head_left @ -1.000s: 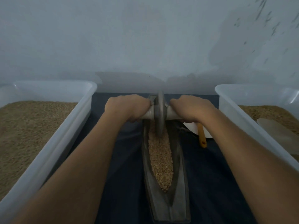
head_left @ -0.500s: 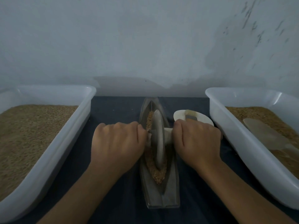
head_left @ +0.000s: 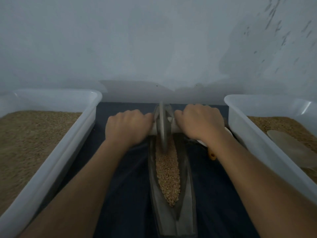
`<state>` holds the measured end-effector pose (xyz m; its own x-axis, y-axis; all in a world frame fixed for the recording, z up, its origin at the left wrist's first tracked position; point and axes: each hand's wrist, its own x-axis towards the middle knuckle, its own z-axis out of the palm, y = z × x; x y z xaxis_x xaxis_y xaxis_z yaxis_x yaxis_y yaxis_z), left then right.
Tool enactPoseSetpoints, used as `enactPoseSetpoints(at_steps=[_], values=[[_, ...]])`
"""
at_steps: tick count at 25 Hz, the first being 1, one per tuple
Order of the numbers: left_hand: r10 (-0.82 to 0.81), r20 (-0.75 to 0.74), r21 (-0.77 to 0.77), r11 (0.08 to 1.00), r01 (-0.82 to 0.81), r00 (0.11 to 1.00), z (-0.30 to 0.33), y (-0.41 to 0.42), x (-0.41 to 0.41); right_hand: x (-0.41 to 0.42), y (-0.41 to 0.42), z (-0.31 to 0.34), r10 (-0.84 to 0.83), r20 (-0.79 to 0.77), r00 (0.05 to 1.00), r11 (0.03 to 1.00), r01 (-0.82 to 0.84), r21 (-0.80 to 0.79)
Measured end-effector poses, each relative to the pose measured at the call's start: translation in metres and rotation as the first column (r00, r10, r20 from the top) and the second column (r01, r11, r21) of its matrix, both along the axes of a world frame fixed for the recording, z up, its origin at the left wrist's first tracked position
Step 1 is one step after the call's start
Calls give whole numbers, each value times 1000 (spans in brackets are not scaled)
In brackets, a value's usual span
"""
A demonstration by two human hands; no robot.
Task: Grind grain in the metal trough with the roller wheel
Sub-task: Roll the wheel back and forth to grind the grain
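Now | left hand (head_left: pixel 127 127), right hand (head_left: pixel 199 123) grip curled round roller wheel (head_left: pixel 162 127) axle | trough (head_left: pixel 187 177) far end

Dim, bluish, soft picture (motion blur, wide-angle bowing at edges).

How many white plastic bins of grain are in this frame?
2. One white bin stands left of the metal trough, the other white bin right of it. Both run past the frame edges; any others would be out of view.
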<state>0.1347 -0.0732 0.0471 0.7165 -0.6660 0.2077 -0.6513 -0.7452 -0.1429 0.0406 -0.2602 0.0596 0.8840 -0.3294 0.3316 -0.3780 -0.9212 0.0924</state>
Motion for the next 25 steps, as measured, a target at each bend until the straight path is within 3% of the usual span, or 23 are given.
enactPoseSetpoints(at_steps=[1, 3, 5, 8, 10, 12, 15, 17, 20, 22, 23, 25], values=[[-15, 106, -22, 1000, 17, 994, -10, 11, -14, -11, 9, -5, 33, 71, 997, 996, -26, -88], [-92, 245, -69, 991, 112, 965, -21, 29, -47, -45, 28, -17, 48, 204, 978, 997, -35, -68], [-60, 248, -162, 981, 102, 967, -24, 38, -72, -79, 41, -28, 79, 341, 937, 993, -105, 58], [-18, 230, -317, 944, 93, 973, -30, 49, -89, -97, 43, -37, 215, 469, 857, 972, -236, -14], [-103, 269, -267, 947, 178, 957, -29, 52, -82, -85, 40, -33, 220, 430, 876, 975, -215, -59], [-160, 264, -79, 979, 187, 951, -19, 39, -63, -61, 30, -27, 104, 345, 933, 994, -104, -18], [-20, 112, -69, 997, 28, 993, 3, -2, -12, -20, -2, -20, -20, 89, 996, 1000, 19, 18], [30, -90, -99, 994, -39, 996, 8, -19, 19, 2, -17, -7, -17, -67, 998, 993, 25, 114], [20, -185, -39, 999, -28, 983, 3, -16, 33, 20, -16, 8, 61, -194, 979, 995, -43, 95], [40, -131, -82, 995, -51, 991, -6, -4, 18, 9, -7, 8, 60, -107, 992, 998, -58, 21], [24, -21, -131, 991, -27, 999, -10, 2, 3, -4, -1, 2, 54, -30, 998, 998, -54, -22], [-86, 233, -88, 990, 110, 969, -18, 15, -33, -38, 16, -16, 34, 127, 991, 999, -29, -44]])
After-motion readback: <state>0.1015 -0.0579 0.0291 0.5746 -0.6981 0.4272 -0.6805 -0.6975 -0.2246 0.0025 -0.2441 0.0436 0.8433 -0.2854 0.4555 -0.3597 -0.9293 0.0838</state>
